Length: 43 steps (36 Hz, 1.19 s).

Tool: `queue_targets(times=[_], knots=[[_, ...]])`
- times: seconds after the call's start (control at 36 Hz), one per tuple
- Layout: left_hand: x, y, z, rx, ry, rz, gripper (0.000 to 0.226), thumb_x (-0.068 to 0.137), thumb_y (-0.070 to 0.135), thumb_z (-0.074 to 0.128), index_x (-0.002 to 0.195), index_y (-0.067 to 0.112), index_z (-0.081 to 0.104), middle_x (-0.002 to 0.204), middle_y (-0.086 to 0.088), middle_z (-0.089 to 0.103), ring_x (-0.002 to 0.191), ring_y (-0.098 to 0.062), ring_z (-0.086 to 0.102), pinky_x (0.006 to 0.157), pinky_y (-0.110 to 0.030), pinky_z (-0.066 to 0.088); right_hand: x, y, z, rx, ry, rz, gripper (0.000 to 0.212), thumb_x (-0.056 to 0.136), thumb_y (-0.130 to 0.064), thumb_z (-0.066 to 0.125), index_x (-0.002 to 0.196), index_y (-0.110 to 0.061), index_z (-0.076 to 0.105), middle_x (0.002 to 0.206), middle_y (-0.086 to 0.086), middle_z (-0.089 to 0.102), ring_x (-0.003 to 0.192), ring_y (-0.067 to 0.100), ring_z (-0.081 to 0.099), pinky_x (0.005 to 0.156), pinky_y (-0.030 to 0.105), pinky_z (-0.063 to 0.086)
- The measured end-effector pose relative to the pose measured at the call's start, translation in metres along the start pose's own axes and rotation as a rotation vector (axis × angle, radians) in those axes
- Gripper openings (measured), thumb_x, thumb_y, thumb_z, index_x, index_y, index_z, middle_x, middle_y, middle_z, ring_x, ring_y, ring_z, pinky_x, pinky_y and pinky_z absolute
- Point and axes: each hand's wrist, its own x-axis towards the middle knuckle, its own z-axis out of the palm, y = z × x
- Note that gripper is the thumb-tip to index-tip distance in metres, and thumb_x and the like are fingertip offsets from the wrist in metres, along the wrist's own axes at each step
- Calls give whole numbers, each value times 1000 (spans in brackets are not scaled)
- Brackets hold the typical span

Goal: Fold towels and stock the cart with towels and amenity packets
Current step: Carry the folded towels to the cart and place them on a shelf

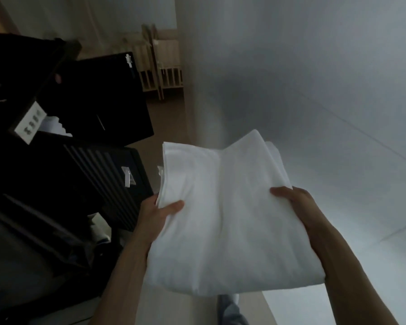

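Towel folded, both hands clamped on its edges: left grip, right grip. I hold it flat so the folds survive the trip to the cart at left of frame.

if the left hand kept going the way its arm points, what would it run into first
Likely the dark cart: the left hand, gripping the folded white towel, points up and slightly right, past the cart's corner. Depth is unclear.

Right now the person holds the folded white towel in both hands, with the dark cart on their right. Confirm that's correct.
Not quite. The head view shows the dark cart on the person's left, not their right. The rest stands: the left hand and right hand both hold the folded white towel.
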Motion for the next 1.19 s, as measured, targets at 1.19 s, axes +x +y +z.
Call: queue_targets(times=[1.19], knots=[[530, 65, -99, -215, 753, -139, 49, 71, 6, 87, 116, 10, 69, 105, -7, 74, 91, -22, 71, 69, -28, 56, 623, -199, 430, -444, -662, 176, 32, 83, -12, 68, 111, 4, 69, 106, 29, 70, 94, 48, 68, 89, 57, 54]])
